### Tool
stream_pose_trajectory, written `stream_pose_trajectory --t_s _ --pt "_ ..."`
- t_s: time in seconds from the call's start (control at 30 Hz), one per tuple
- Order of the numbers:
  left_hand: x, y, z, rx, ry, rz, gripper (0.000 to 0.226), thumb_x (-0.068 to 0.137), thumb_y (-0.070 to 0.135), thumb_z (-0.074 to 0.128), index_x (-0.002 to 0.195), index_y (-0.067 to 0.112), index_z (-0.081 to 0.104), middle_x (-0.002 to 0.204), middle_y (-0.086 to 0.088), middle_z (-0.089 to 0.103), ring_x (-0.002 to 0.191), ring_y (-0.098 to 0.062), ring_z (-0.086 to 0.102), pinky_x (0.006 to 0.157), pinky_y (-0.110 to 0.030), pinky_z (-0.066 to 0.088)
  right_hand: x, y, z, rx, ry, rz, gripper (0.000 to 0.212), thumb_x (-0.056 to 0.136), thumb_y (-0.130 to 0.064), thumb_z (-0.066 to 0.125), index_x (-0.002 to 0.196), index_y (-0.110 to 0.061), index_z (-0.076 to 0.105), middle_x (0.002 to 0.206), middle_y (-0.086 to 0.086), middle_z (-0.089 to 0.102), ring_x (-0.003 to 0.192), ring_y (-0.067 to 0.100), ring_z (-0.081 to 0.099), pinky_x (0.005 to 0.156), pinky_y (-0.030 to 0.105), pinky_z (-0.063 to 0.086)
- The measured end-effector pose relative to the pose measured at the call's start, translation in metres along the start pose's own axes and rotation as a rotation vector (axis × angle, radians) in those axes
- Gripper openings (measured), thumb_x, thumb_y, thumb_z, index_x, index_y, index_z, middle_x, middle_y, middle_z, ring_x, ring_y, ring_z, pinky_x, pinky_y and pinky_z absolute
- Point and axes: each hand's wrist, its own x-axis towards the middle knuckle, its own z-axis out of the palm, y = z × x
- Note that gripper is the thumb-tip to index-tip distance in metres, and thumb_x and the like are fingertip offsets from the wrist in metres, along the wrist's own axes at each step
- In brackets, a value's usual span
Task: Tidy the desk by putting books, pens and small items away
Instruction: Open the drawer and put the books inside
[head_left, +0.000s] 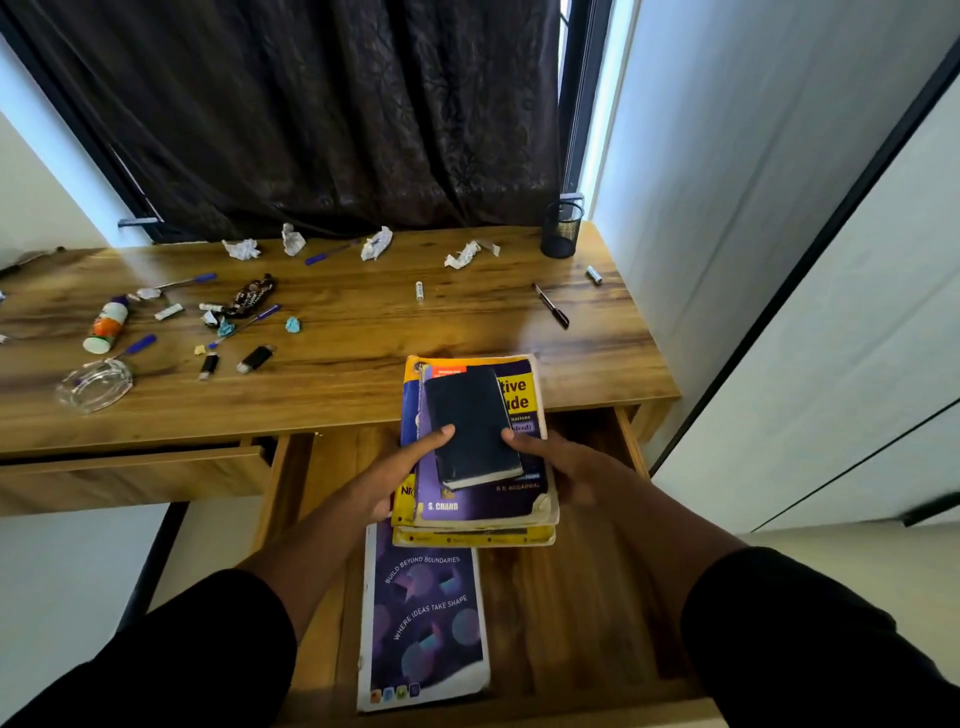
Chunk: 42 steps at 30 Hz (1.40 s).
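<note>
While both hands carry the stack of books (475, 457) over the open drawer (597, 597), the relation that matters is vertical: the drawer floor lies directly below the stack, and a purple notebook (423, 618) already rests flat there, towards the drawer's front edge. The left hand (395, 478) grips the stack's left side, thumb on top beside the small dark book (472, 423); the right hand (558, 467) holds the right side, thumb touching that book's right edge. Neither hand is nearer the drawer; the load sits evenly between them.

The stack's long axis runs away from the person, roughly in line with the notebook's, so it could probably go straight down, partly overlapping the notebook's far end. The far end of the stack looks to overhang the desk's front edge (337, 415), so it may need drawing back first.

The lower paperbacks have worn, curled corners and glossy yellow-and-purple covers; the top book is matt, with a pale page block. It lies loose and could slide if the stack tips. Drawer and desk are smooth wood-grain laminate.

Pens (551, 306), crumpled paper (376, 243) and small items lie along the desk's back and left parts, a mesh pen cup (562, 228) at the back right corner.
</note>
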Motion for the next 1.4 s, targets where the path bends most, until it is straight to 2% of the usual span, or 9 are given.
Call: stream_pose_trajectory --t_s 0.3,0.4,0.5,0.63,0.77,1.0,1.2,1.3,1.4 --pt "-0.027 -0.056 0.018 0.068 0.041 0.121 0.087 0.06 0.053 0.092 0.134 0.027 0.055 0.121 -0.003 0.074 0.11 -0.027 0.071 0.097 -0.054 0.056 -0.042 0.035 -0.012 -0.031 -0.112 -0.04 0.057 0.084 -0.022 0.083 0.135 -0.016 0.059 0.131 0.012 0.069 0.12 0.032 0.066 0.094 0.045 0.059" --pt "-0.034 -0.075 0.034 0.133 0.046 0.103 0.082 0.063 0.047 0.094 0.132 0.026 0.052 0.121 0.001 0.072 0.106 -0.019 0.071 0.089 -0.039 0.06 -0.061 0.055 -0.026 -0.032 -0.154 0.009 0.056 0.088 -0.012 0.077 0.139 -0.014 0.054 0.136 0.013 0.065 0.126 0.033 0.063 0.096 0.047 0.057" --pt "-0.034 -0.098 0.051 0.153 0.017 0.076 0.072 0.066 0.04 0.093 0.128 0.024 0.06 0.119 0.0 0.075 0.105 -0.019 0.073 0.093 -0.042 0.059 -0.078 0.076 -0.037 0.01 -0.156 0.037 0.059 0.087 -0.005 0.077 0.141 -0.011 0.053 0.138 0.015 0.063 0.127 0.035 0.062 0.096 0.049 0.056" --pt "-0.037 -0.125 0.071 0.117 0.006 0.037 0.065 0.059 0.042 0.096 0.115 0.027 0.065 0.107 0.007 0.078 0.094 -0.011 0.075 0.074 -0.026 0.061 -0.092 0.101 -0.043 0.014 -0.056 0.059 0.062 0.081 -0.003 0.081 0.138 -0.009 0.057 0.133 0.017 0.066 0.124 0.037 0.063 0.107 0.058 0.048" --pt "-0.032 -0.137 0.084 0.108 0.02 -0.069 0.081 0.057 0.038 0.098 0.125 0.02 0.059 0.118 -0.003 0.074 0.11 -0.024 0.069 0.096 -0.047 0.057 -0.096 0.115 -0.044 0.006 0.098 0.043 0.058 0.078 0.0 0.08 0.133 -0.01 0.06 0.125 0.015 0.071 0.119 0.038 0.065 0.107 0.061 0.047" --pt "-0.032 -0.134 0.097 0.098 0.052 -0.25 0.063 0.06 0.035 0.096 0.111 0.021 0.061 0.103 -0.005 0.076 0.097 -0.025 0.07 0.066 -0.032 0.057 -0.094 0.117 -0.043 -0.043 0.204 0.066 0.053 0.075 -0.004 0.082 0.123 -0.017 0.064 0.112 0.007 0.076 0.109 0.032 0.07 0.101 0.054 0.053" --pt "-0.029 -0.126 0.095 0.218 0.078 -0.308 0.064 0.058 0.039 0.097 0.105 0.02 0.058 0.105 -0.002 0.067 0.096 -0.022 0.063 0.066 -0.034 0.05 -0.094 0.111 -0.045 -0.055 0.177 0.098 0.056 0.077 -0.001 0.079 0.128 -0.015 0.062 0.12 0.012 0.073 0.116 0.036 0.066 0.106 0.058 0.049" --pt "-0.023 -0.129 0.098 0.272 0.131 -0.285 0.075 0.057 0.039 0.098 0.114 0.014 0.056 0.113 -0.003 0.063 0.11 -0.027 0.06 0.085 -0.041 0.052 -0.096 0.109 -0.046 -0.081 0.195 0.118 0.056 0.077 -0.003 0.08 0.129 -0.013 0.06 0.121 0.013 0.072 0.116 0.036 0.066 0.106 0.058 0.049" --pt "-0.023 -0.133 0.101 0.304 0.178 -0.237 0.069 0.058 0.043 0.097 0.104 0.021 0.051 0.101 0.0 0.058 0.088 -0.016 0.057 0.067 -0.031 0.049 -0.101 0.11 -0.044 -0.144 0.237 0.132 0.055 0.078 -0.006 0.082 0.127 -0.014 0.057 0.122 0.012 0.07 0.115 0.033 0.066 0.105 0.056 0.05"
